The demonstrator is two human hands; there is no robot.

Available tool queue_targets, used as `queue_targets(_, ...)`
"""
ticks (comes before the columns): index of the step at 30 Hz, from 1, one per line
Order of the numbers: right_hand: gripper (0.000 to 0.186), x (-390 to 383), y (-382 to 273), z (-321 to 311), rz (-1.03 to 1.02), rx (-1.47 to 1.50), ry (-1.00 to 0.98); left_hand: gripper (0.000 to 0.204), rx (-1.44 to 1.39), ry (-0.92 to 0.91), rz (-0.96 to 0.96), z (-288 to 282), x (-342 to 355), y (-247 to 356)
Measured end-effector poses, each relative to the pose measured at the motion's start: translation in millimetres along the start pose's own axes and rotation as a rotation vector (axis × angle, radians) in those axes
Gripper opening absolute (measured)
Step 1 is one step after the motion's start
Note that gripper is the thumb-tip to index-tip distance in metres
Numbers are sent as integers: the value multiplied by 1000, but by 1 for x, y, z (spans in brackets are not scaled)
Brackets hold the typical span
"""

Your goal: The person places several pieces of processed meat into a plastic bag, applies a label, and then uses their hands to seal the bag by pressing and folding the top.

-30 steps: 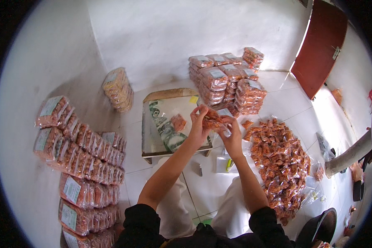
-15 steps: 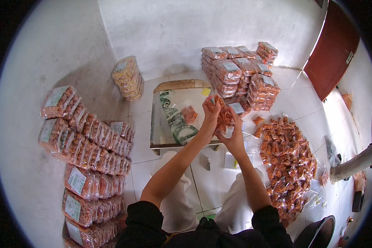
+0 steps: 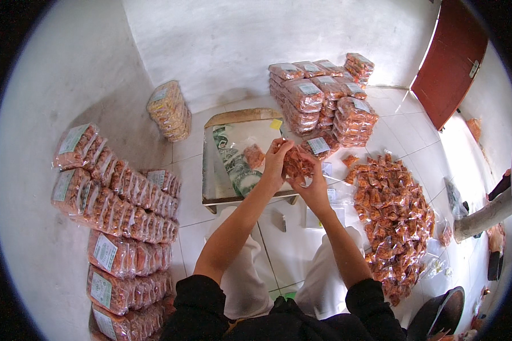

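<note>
My left hand (image 3: 274, 165) and my right hand (image 3: 313, 186) both grip clear bagged reddish-orange snacks (image 3: 297, 162) above the right side of a low wooden stand (image 3: 233, 112). The left fingers are on the upper left of the bag, the right fingers around its lower right. Whether it is one packet or several I cannot tell. On the stand lie a green-and-white printed sheet (image 3: 228, 162), a small snack packet (image 3: 253, 153) and a yellow square (image 3: 276, 124). Beside my right forearm, partly hidden, is a light clear plastic item (image 3: 335, 216) on the floor.
Stacked snack packs line the left wall (image 3: 108, 250) and stand at the back (image 3: 307, 96) and back left (image 3: 166, 113). A heap of small packets (image 3: 392, 221) covers the tiled floor at right, near a pale post (image 3: 478, 219), a dark pan (image 3: 438, 312) and a red door (image 3: 449, 62).
The bagged snacks, held lengthwise a second ago, were turned more upright and bunched, with my right hand shifting beneath them. The whole view has also shifted slightly.
</note>
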State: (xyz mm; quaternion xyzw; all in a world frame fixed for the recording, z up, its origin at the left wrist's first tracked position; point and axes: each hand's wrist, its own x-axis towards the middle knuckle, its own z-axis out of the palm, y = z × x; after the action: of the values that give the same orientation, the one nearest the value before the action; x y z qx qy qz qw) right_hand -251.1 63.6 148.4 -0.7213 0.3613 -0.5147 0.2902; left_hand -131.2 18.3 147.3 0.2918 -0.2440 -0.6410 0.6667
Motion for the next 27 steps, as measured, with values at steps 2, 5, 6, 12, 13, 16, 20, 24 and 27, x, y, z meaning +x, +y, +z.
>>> queue_targets(2,65,0,-4,1,-21,4,0,13,25,27,-14,0,-3,-2)
queue_targets(5,68,-10,2,4,-52,-36,9,18,68,31,-50,-9,-7,-10)
queue_targets(6,69,-15,6,5,-68,-89,18,24,78,0,-66,-10,-10,-12)
queue_targets(12,53,-33,7,9,163,-22,123,26,-87,-76,-176,-19,-21,-8)
queue_targets(13,48,-37,20,10,88,143,252,34,-2,63,-104,-17,-17,-12)
queue_targets(16,43,-55,73,8,247,296,422,39,882,217,603,-65,22,-27)
queue_targets(20,29,-88,125,-6,553,388,638,44,1207,63,568,-114,18,-45)
queue_targets(24,9,-102,132,7,657,688,750,47,1668,42,638,-155,-30,-95)
queue_targets(27,7,-126,138,23,767,784,828,48,1872,71,658,-163,-64,-120)
